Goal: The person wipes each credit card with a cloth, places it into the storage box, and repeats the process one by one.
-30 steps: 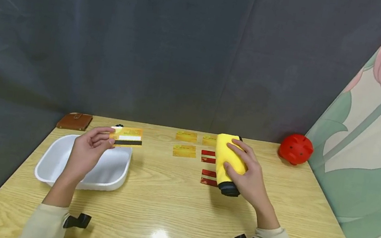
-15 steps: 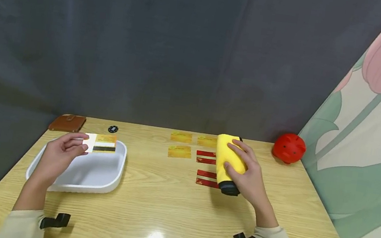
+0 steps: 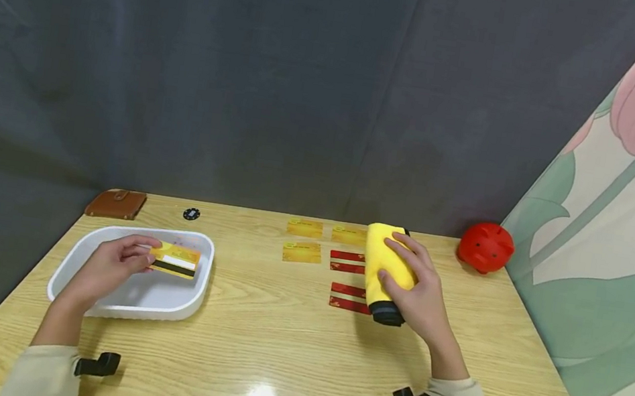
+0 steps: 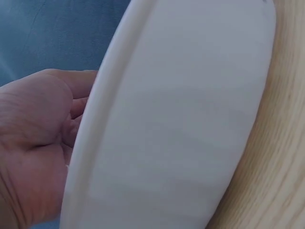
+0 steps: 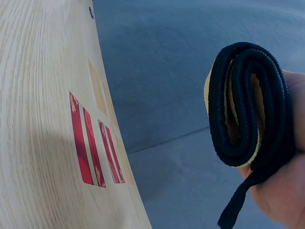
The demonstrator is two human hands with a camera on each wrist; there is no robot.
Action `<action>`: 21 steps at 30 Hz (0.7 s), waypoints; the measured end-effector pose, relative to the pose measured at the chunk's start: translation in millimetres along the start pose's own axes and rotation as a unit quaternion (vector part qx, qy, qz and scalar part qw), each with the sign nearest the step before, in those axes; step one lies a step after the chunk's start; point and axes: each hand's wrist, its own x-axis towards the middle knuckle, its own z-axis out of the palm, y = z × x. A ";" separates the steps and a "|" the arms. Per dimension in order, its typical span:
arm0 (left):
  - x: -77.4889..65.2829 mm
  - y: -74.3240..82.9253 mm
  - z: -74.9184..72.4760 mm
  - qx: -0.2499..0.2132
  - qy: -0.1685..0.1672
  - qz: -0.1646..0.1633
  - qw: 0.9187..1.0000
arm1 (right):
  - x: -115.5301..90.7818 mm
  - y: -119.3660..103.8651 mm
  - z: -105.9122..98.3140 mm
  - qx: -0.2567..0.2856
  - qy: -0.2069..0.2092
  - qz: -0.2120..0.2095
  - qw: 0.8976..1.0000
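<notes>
My left hand pinches a yellow card with a white strip and a black stripe, low over the white basin. In the left wrist view the basin's wall hides the fingertips and the card. My right hand grips a folded yellow cloth with black edging, raised above the table. From the right wrist view the cloth's rolled black end shows its layers. Red-striped cards lie on the table beside the cloth, partly covered by it in the head view.
Several yellow cards lie toward the table's back edge. A black-and-white poker chip and a brown leather wallet are at the back left. A red piggy bank stands at the back right, beside the floral wall.
My left hand has moved left and then down with the card, from above the basin's right side to lower over its inside. My right hand keeps hold of the cloth with little movement.
</notes>
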 end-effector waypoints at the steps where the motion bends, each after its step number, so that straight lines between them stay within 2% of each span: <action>1: 0.4 -0.7 0.7 0.006 -0.003 0.000 1.000 | 0.2 0.3 0.0 0.000 0.000 -0.001 1.000; 11: 2.7 -1.9 3.8 0.046 -0.029 -0.003 0.999 | 0.2 2.1 0.0 -0.003 -0.004 -0.003 1.000; 17: 7.0 -3.4 5.1 0.039 -0.040 0.004 0.998 | 0.7 1.1 0.7 -0.002 -0.007 -0.004 1.000; 21: 9.4 -5.5 6.9 0.028 -0.057 -0.011 0.998 | -0.4 1.1 1.3 0.001 -0.009 -0.002 1.000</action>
